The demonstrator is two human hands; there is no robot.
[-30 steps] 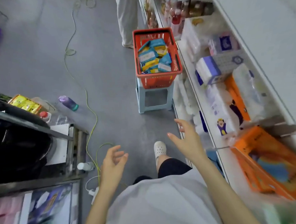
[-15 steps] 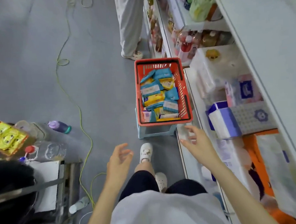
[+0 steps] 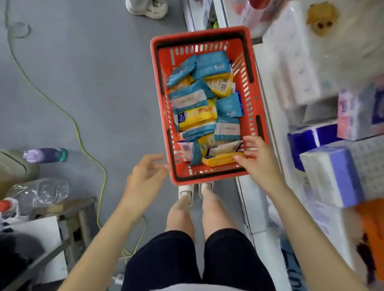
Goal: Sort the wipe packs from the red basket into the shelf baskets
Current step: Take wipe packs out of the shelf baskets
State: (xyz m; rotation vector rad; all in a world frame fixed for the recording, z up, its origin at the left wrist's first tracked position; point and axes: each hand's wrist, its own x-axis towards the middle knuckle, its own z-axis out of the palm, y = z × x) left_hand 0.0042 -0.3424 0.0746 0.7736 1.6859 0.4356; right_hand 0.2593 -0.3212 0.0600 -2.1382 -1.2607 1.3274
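While the left hand (image 3: 144, 179) was held open beside the red basket (image 3: 203, 33), the right hand (image 3: 257, 162), fingers spread, was best closed round the yellow pack (image 3: 220, 160) at its near end.

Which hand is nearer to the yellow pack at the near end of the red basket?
Right. The right hand is at the yellow pack, fingertips beside it; the left hand is outside the red basket.

Left hand (image 3: 143, 176), right hand (image 3: 257, 162) at red basket (image 3: 199, 34) of wipe packs (image 3: 196, 115)
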